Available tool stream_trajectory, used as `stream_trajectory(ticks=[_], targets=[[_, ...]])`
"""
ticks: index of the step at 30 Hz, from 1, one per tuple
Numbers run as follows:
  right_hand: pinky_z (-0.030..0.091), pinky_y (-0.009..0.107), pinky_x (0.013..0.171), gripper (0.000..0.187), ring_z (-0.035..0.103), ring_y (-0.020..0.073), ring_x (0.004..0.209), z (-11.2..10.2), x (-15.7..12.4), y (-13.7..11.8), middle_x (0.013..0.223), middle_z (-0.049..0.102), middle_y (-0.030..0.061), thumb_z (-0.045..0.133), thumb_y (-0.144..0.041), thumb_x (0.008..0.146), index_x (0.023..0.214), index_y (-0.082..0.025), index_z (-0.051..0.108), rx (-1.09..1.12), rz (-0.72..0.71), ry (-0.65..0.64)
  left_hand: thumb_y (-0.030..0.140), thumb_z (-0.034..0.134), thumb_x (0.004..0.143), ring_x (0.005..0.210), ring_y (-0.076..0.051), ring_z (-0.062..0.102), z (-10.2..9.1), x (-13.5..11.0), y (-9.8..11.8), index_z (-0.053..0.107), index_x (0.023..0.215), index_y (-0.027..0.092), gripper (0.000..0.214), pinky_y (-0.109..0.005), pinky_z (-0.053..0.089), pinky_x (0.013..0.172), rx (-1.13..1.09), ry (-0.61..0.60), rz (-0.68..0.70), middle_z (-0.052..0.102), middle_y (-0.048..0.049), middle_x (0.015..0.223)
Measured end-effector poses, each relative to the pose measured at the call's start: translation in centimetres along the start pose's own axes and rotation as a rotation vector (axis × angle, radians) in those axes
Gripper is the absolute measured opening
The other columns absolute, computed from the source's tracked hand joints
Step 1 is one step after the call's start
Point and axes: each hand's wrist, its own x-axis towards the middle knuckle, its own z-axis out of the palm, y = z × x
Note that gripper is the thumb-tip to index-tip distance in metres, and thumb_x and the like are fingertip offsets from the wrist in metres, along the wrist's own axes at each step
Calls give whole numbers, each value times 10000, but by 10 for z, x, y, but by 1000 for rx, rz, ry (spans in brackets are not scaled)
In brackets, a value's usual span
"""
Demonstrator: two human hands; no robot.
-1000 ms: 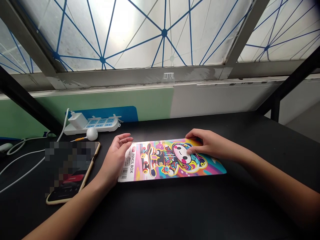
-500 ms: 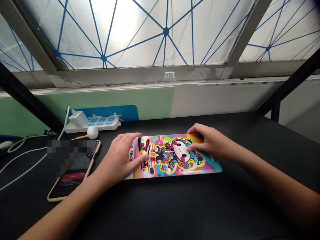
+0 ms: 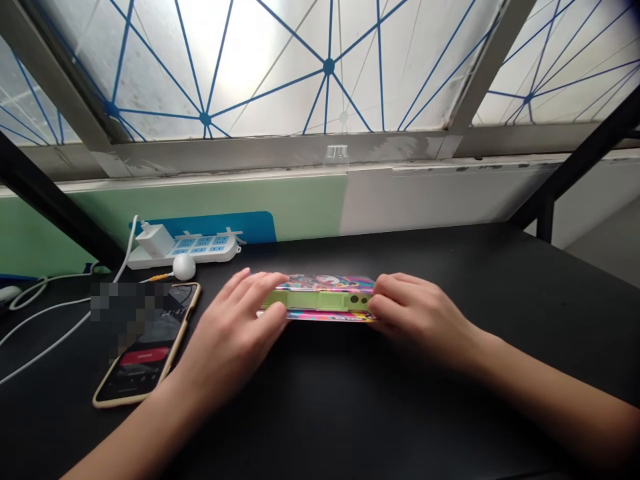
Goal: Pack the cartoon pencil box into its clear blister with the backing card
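A colourful cartoon-printed pencil box stands tilted on its long edge in the middle of the black desk, its light green side facing me. My left hand grips its left end, fingers over the top and thumb against the green side. My right hand grips its right end in the same way.
A phone in a tan case lies face up left of my left hand. Behind it sit a white power strip with a charger, a white round object and white cables. A window sill and frosted panes rise beyond the desk.
The pencil box lay flat with its printed lid up; now both hands have tipped it onto its edge, so its green side faces me. My hands closed round its ends.
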Motion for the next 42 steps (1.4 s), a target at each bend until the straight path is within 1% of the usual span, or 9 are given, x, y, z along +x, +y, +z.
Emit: stream_trajectory(ticks=[3,7,13,17,26,29,33,37,42], targets=[[526,320,723,228,597,186,727,11,3,-7,807,625,48,458,-182,999,847,-225,622,-45,-97,-6,275,579,981,1045,-288,669,6,1,2,607,880,220,119,-461,504,952,-48,-68,18,708,-106,1177],[569,354,783,201,646,225,861,16,2,-9,987,671,113,487,-173,953,1089,-160,635,-3,-145,-2,382,600,989,927,-278,664,11,1,-10,583,1102,178,234,-423,534,812,-79,-30,-34,722,-105,1026],[553,424,890,498,637,258,972,13,0,-6,1176,635,131,563,-110,813,1308,-168,562,129,-153,-209,591,614,932,1244,-342,577,19,-4,-26,512,1358,177,603,-506,447,1050,-114,-270,-179,640,-156,1341],[524,420,940,542,613,260,1039,10,-1,-3,1216,596,126,596,-117,792,1325,-209,556,262,-72,-273,609,640,898,1256,-337,546,18,-5,-24,503,1412,198,672,-488,448,1053,-171,-393,-279,601,-138,1378],[523,408,905,347,613,254,1026,10,0,4,1181,617,124,633,-359,929,1247,-220,609,399,64,-266,602,717,835,1217,-341,514,21,-3,-21,534,1396,200,715,-515,432,1057,-201,-404,-306,573,-145,1350],[513,448,962,487,584,289,1136,16,-1,12,1254,602,159,645,-473,929,1319,-191,568,405,161,-234,607,721,830,1221,-342,511,22,-4,-21,522,1412,202,736,-519,430,1059,-200,-395,-306,573,-146,1355],[465,503,1068,795,496,347,1328,23,-4,25,1453,519,178,683,-634,848,1475,-207,443,515,350,-354,612,729,820,1216,-350,520,23,-5,-21,531,1405,189,748,-521,435,1051,-199,-383,-304,583,-152,1346],[455,518,1075,763,525,348,1309,29,-7,33,1465,529,161,620,-629,889,1509,-232,417,627,484,-438,620,724,821,1219,-352,522,24,-4,-21,526,1414,179,765,-516,434,1052,-192,-364,-296,584,-157,1347],[439,511,1078,752,506,348,1298,31,-8,35,1427,534,154,644,-636,871,1476,-232,453,667,481,-461,610,733,816,1223,-353,520,23,-4,-20,534,1410,184,758,-523,430,1057,-193,-374,-308,583,-154,1350]])
